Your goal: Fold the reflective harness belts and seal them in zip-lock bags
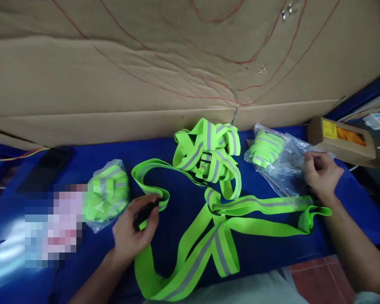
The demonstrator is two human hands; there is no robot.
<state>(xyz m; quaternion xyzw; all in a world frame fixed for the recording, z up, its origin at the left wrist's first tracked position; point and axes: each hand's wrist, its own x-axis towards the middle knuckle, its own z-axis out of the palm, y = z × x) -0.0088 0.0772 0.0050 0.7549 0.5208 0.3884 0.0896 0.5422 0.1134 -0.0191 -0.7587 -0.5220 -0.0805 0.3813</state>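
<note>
My left hand [136, 223] is closed around a black plastic buckle on a neon-green reflective strap [190, 278] with a grey stripe. The strap runs from that hand in loose loops across the front of the blue table and out to the right. My right hand [323, 173] is raised over the right end of the strap, thumb and fingers pinched at the edge of a clear plastic bag [293, 162]. Beside that bag's open part lies a bundled green strap [267, 147] in plastic. A tangled heap of similar straps [209, 154] sits at the back middle.
Left of my left hand lies another bagged green strap bundle [109, 192], next to a blurred-out pink and blue item [63, 223]. A dark flat object [47, 169] is at the far left. A cardboard box [342, 141] stands back right. A cardboard wall [129, 76] rises behind the table.
</note>
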